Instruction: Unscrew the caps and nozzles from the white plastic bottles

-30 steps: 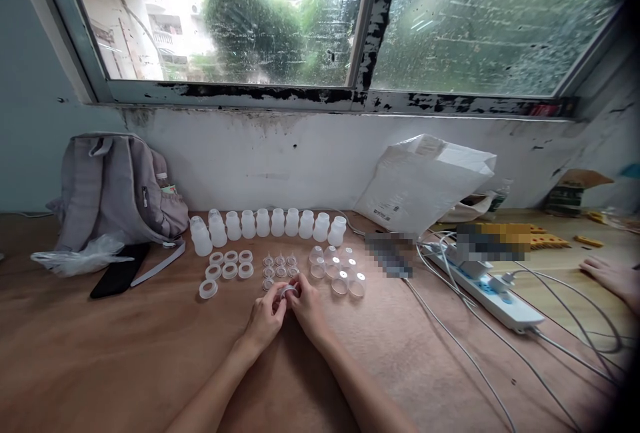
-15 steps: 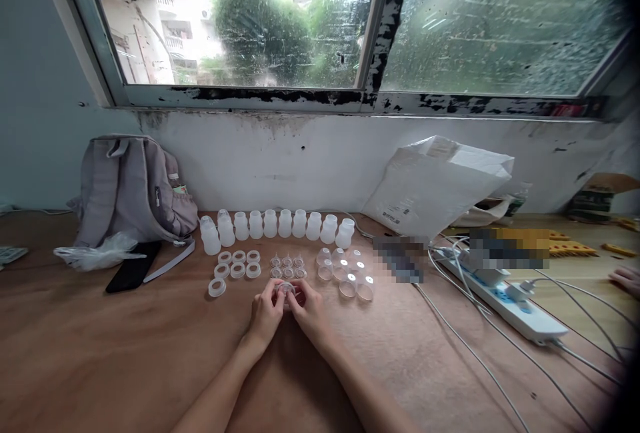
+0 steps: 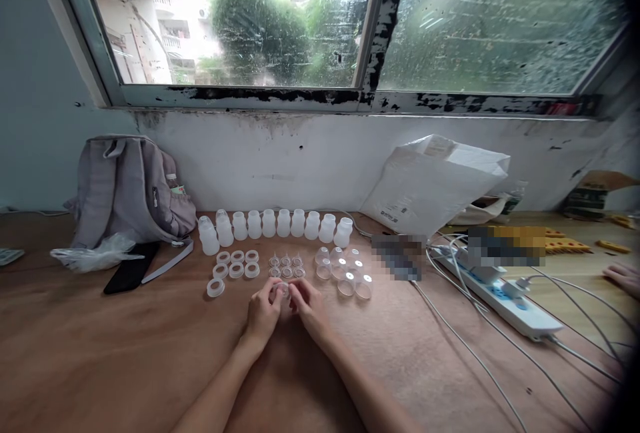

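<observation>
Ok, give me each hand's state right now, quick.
Left hand: fingers closed on a small clear part.
Right hand: fingers at the part's other side; whether they grip it cannot be told.

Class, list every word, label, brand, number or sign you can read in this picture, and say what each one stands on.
No text can be read with certainty.
White plastic bag: a dark line of print and a small square mark, too small to read.
Bottle in the backpack side pocket: green-and-white label, too small to read.
Red item on the window ledge: any lettering is too blurred.
</observation>
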The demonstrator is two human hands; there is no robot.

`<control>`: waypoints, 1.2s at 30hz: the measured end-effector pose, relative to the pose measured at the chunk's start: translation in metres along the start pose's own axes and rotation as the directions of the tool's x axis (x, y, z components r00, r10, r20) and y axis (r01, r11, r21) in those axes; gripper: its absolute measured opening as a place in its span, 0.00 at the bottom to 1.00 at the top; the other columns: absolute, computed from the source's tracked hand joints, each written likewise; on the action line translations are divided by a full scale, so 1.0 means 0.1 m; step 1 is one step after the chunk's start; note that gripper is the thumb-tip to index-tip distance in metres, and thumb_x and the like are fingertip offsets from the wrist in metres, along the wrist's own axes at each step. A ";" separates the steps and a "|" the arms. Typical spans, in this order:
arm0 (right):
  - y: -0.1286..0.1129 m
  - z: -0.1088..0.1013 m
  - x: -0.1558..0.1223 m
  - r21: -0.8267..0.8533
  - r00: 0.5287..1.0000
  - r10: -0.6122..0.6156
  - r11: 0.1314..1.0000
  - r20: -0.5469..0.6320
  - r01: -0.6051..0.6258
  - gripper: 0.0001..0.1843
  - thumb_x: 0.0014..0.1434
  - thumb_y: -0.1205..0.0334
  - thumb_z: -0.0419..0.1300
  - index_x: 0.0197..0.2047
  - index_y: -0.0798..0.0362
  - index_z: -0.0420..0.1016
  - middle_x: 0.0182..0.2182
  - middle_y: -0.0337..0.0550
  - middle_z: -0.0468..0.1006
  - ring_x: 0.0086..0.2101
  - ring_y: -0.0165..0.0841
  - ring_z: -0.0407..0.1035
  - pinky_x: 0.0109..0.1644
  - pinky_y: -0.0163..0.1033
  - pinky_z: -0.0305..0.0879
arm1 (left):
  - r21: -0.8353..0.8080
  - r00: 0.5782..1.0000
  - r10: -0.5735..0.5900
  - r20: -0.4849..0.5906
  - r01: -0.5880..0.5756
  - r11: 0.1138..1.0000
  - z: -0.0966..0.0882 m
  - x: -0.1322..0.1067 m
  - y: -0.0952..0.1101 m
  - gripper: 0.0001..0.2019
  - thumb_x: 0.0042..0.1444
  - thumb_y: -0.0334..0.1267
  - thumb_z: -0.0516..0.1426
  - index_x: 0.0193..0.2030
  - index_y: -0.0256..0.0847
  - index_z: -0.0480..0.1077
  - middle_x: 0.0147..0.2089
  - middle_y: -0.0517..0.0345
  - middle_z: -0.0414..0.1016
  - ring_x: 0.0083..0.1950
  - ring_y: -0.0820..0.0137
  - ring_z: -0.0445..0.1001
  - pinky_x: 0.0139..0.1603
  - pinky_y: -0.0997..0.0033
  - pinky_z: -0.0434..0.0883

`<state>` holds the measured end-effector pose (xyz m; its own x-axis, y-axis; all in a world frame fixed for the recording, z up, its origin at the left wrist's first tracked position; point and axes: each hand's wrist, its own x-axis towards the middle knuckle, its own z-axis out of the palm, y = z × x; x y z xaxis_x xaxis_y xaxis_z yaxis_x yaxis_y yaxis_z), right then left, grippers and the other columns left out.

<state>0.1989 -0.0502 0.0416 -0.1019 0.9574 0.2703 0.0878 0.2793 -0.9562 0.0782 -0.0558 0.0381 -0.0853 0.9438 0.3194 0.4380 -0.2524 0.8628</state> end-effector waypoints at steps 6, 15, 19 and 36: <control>0.00 -0.04 0.07 0.394 0.962 0.251 0.877 0.109 -0.274 0.20 0.49 0.49 0.55 0.40 0.53 0.65 0.23 0.35 0.67 0.16 0.24 0.61 0.17 0.30 0.60 | -0.413 0.987 -0.148 0.063 0.161 0.897 -0.06 0.09 -0.01 0.16 0.49 0.46 0.52 0.37 0.34 0.70 0.32 0.53 0.72 0.29 0.71 0.69 0.20 0.79 0.64; -0.02 -0.04 0.06 0.386 0.970 0.207 0.891 0.127 -0.241 0.16 0.45 0.50 0.59 0.29 0.55 0.67 0.23 0.38 0.70 0.20 0.26 0.64 0.24 0.34 0.65 | -0.559 0.970 -0.220 0.108 0.242 0.793 -0.03 0.10 -0.06 0.13 0.46 0.41 0.55 0.38 0.36 0.64 0.31 0.54 0.73 0.28 0.69 0.73 0.26 0.73 0.70; -0.05 -0.03 0.06 0.321 0.976 0.185 0.923 0.112 -0.211 0.17 0.44 0.48 0.59 0.29 0.54 0.66 0.22 0.37 0.70 0.20 0.28 0.65 0.25 0.36 0.67 | -0.529 0.957 -0.254 0.140 0.289 0.798 -0.03 0.11 -0.07 0.15 0.47 0.43 0.53 0.39 0.36 0.64 0.32 0.54 0.73 0.25 0.70 0.73 0.22 0.75 0.69; 0.05 -0.16 0.11 0.155 0.991 0.081 0.986 -0.105 -0.064 0.15 0.48 0.50 0.56 0.25 0.55 0.66 0.19 0.35 0.67 0.15 0.25 0.61 0.18 0.31 0.59 | -0.515 0.974 -0.155 0.168 0.221 0.829 -0.24 0.18 -0.02 0.20 0.47 0.46 0.54 0.43 0.34 0.67 0.32 0.54 0.69 0.26 0.75 0.67 0.18 0.81 0.64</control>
<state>0.2136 -0.0366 0.0413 0.0105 0.9793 0.2021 -0.0606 0.2023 -0.9774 0.0540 -0.0435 0.0518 -0.0012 0.9938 0.1113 -0.1165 -0.1107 0.9870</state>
